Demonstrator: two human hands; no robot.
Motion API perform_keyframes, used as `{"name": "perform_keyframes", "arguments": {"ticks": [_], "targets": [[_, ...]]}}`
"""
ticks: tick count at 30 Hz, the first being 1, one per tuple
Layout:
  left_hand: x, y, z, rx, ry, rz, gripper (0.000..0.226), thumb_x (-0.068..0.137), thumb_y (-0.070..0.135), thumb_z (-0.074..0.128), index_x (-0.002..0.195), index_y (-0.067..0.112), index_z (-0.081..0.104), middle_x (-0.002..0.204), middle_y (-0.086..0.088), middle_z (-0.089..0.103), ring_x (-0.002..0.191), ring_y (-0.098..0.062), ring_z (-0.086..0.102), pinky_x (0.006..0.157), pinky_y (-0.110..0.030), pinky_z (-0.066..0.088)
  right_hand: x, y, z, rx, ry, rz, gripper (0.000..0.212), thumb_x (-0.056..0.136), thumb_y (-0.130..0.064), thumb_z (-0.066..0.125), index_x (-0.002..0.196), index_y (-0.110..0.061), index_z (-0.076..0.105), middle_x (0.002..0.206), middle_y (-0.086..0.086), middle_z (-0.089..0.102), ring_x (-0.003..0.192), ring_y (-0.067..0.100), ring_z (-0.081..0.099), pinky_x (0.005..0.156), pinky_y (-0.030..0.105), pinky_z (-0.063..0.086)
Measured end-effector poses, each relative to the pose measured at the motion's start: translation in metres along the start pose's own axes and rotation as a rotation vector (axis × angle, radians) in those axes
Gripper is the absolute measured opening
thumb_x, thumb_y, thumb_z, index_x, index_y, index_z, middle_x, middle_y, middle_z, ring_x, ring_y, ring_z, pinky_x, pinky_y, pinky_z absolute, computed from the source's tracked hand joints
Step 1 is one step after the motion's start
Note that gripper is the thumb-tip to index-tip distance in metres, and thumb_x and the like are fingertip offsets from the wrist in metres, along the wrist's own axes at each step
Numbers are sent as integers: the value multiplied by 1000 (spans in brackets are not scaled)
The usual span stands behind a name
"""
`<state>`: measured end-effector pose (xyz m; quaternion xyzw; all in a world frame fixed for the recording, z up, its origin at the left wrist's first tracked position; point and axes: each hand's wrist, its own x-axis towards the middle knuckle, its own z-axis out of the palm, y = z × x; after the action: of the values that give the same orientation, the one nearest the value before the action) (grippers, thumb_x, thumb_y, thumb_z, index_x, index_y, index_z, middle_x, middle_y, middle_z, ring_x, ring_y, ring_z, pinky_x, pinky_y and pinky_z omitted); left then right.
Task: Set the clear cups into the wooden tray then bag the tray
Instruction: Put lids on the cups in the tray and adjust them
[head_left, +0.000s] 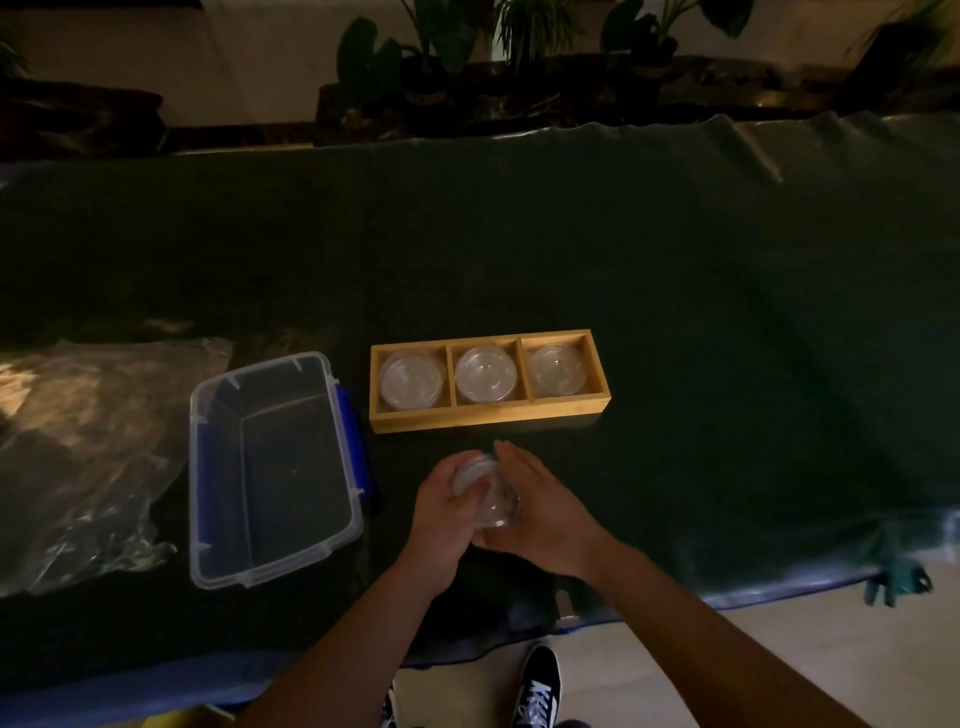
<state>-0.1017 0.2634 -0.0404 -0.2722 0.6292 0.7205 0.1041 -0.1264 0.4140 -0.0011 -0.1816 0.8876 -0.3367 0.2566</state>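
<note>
A wooden tray (488, 415) with three compartments lies in the middle of the dark table. Each compartment holds clear cups: left (413, 378), middle (485, 374), right (557, 370). Just in front of the tray, both hands hold a clear cup (493, 501) between them, tilted on its side. My left hand (441, 514) wraps its left side, fingers curled over the rim. My right hand (540, 509) cups its right side and underside, fingers pointing toward the tray. A clear plastic bag (88, 447) lies crumpled at the far left.
A clear plastic bin (270, 467) with blue latches stands between the bag and the tray. A dark green cloth (675, 286) covers the table. Potted plants (441, 62) line the far edge. My shoes (537, 686) show on the floor below the near edge.
</note>
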Motion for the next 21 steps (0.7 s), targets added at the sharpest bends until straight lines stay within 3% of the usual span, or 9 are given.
{"name": "perform_keyframes", "arguments": {"ticks": [3,6,12,15,17,19,21], "targets": [[3,0,2,24,21,48,34,92,16,69,118,36,62,122,-1,63,109,-19,65,89,-39,58,4,-2,-8,320,68,173,77,91,-26,73,156,-15,33,142,1,52,134,20,51,101,20,40],[7,-1,0,-32,8,26,30,90,22,73,117,32,63,121,-4,65,109,-21,66,88,-39,57,2,5,-14,552,174,308,55,93,-9,70,144,-13,49,116,1,68,107,18,68,92,32,57],[12,-1,5,-69,-100,-2,29,86,27,77,111,37,67,120,-3,68,99,-14,73,80,-34,59,2,13,-12,914,197,435,34,85,-5,77,115,-14,64,117,11,69,101,27,72,83,42,63],[13,3,10,-75,-113,-72,38,77,42,78,113,41,68,125,-1,65,110,-21,68,86,-41,58,7,16,-16,991,224,453,35,82,-2,77,112,-14,65,118,13,67,104,32,70,88,50,61],[15,7,10,-85,-96,-92,30,75,55,71,104,51,68,124,3,64,113,-21,65,83,-38,56,10,20,-25,1018,243,446,36,81,-2,77,113,-13,65,119,14,67,103,34,70,86,48,62],[19,8,0,138,-28,30,18,81,61,61,98,57,65,120,10,64,117,-14,61,81,-29,48,14,27,-39,1052,289,434,37,80,-1,77,114,-13,65,119,15,69,102,34,72,81,43,62],[29,-3,-21,714,69,268,28,89,58,58,116,53,55,126,14,60,128,-12,52,94,-25,44,20,35,-59,1071,345,415,38,81,-2,77,114,-16,65,120,13,68,102,32,72,77,41,62]]}}
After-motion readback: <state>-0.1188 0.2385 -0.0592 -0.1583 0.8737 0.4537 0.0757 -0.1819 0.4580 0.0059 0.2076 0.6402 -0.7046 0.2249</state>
